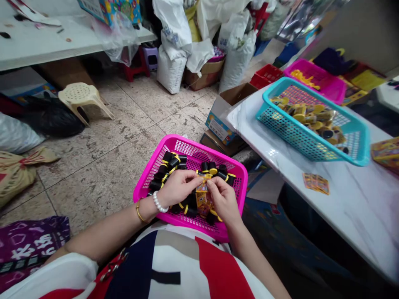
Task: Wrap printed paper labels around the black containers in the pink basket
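Observation:
A bright pink plastic basket [240, 166] rests at my lap, filled with several small black cylinders [174, 161] that have yellow ends or bands. Over its middle, my left hand [177, 187] pinches the left side of a small orange-yellow printed sheet [201, 187]. Thumb and fingers of my right hand [225, 200] close on the same sheet from the right. More orange printed pieces [204, 204] lie just below, on the cylinders. The fingertips partly cover the sheet, and its exact kind is unclear.
On the right, a marble-patterned table [339, 207] bears a teal basket [289, 143] of yellow-capped items, orange printed sheets [316, 183] and a pink tray [333, 85]. Open cardboard boxes [222, 124] stand beside it. A cream stool [81, 93] and white sacks [173, 66] are on the floor.

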A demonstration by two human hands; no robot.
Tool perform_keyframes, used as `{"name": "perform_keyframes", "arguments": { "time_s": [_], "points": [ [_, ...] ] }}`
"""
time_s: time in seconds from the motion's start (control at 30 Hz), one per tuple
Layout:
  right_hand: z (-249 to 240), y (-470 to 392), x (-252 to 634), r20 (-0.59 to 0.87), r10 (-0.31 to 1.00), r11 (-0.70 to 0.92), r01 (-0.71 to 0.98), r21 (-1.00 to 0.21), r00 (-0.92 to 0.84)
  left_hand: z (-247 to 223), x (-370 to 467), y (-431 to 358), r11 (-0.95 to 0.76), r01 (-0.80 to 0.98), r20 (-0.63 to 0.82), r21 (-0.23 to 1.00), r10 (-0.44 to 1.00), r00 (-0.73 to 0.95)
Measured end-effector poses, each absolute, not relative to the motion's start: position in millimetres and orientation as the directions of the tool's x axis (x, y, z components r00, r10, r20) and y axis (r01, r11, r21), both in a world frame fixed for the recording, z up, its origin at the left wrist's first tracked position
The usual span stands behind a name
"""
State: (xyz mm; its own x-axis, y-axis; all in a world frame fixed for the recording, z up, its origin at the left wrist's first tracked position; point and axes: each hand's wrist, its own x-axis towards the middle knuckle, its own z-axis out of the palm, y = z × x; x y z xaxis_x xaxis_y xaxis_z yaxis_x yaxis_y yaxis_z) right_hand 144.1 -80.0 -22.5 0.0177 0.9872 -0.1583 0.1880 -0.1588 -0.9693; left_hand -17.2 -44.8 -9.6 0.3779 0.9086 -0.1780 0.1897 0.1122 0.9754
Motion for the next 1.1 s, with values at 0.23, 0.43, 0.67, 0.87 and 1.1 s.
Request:
{"name": "perform_keyframes", "arguments": {
  "time_s": [0.23, 0.43, 0.67, 0.87, 1.1],
  "points": [
    [-22, -78, 137, -0.001, 0.972, -0.068, 0.273, -0.960, 0.237, 4, -22, -53, 0.071, 0.075, -0.080, 0.995, 0.988, 0.134],
    [-24, -85, 137, 0.194, 0.961, 0.091, 0.437, -0.895, 0.197, 7, -23, -57, 0.024, 0.119, -0.043, 0.993, 0.986, 0.162],
    [-34, -94, 125, 0.416, 0.909, 0.345, 0.565, -0.750, -0.003, -2, -27, -50, 0.343, -0.031, -0.323, 0.939, 0.908, 0.266],
    [-31, -66, 147, 0.324, 0.934, 0.337, 0.668, -0.663, -0.149, -16, -36, -38, 0.520, -0.122, -0.467, 0.846, 0.831, 0.301],
    [-39, -13, 181, 0.039, 0.936, 0.350, 0.936, -0.029, -0.349, -19, -38, -27, 0.597, -0.241, -0.517, 0.765, 0.793, 0.323]
  ]
}}
